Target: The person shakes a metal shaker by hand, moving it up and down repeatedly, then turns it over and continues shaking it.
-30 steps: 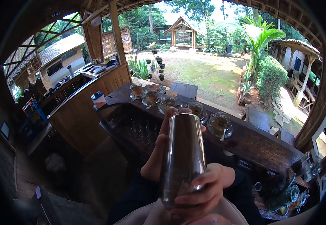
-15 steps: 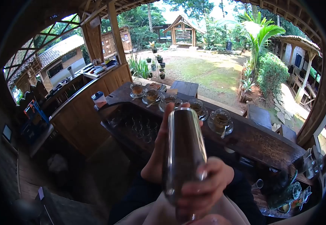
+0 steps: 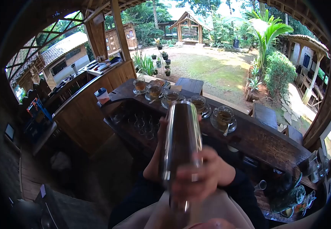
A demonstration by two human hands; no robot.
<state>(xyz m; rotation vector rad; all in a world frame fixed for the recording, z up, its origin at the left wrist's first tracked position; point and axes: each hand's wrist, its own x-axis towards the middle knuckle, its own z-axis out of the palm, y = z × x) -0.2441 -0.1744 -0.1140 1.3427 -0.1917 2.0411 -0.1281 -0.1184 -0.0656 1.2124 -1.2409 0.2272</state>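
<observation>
A shiny metal cocktail shaker (image 3: 182,133) is held up in front of me, tilted with its flat end away from me. My right hand (image 3: 201,175) wraps round its near part, the fingers blurred by motion. On the far left side my left hand (image 3: 161,131) grips the shaker, mostly hidden behind it. Beyond the shaker, several glass cups of amber drink stand on saucers along the counter, among them a cup (image 3: 224,115) at the right with a spoon (image 3: 227,129) on its saucer.
The dark wooden counter (image 3: 264,143) runs across in front of me. Upturned-looking glasses (image 3: 144,128) sit on a lower shelf. A lidded container (image 3: 102,95) stands at the counter's left end; glass jars (image 3: 298,194) stand low at the right.
The shaker has moved slightly left and up in view, with both hands still on it. The view itself has shifted a little. The cups stay put on the counter.
</observation>
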